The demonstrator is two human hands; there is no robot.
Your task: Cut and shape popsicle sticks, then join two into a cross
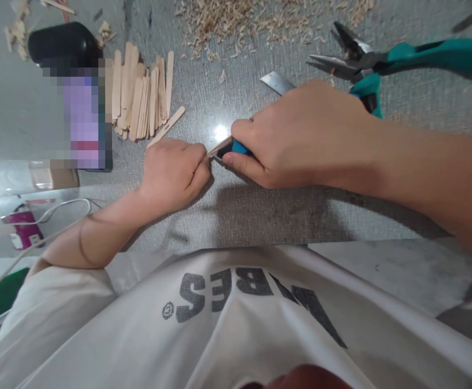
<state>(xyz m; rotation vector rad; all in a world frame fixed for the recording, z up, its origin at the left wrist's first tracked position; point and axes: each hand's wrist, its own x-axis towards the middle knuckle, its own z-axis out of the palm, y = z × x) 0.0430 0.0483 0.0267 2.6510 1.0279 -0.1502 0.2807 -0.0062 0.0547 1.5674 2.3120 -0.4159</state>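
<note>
Shirt print (240,294) reads "VIBES"; right hand (301,135) grips blue-handled knife (230,148), left hand (175,173) fisted on a wooden stick (213,152).

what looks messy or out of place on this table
Wood shavings lie scattered across the far side of the table, with more scraps at the far left corner. One craft stick lies askew, apart from the stick pile. Nothing looks damaged.
</note>
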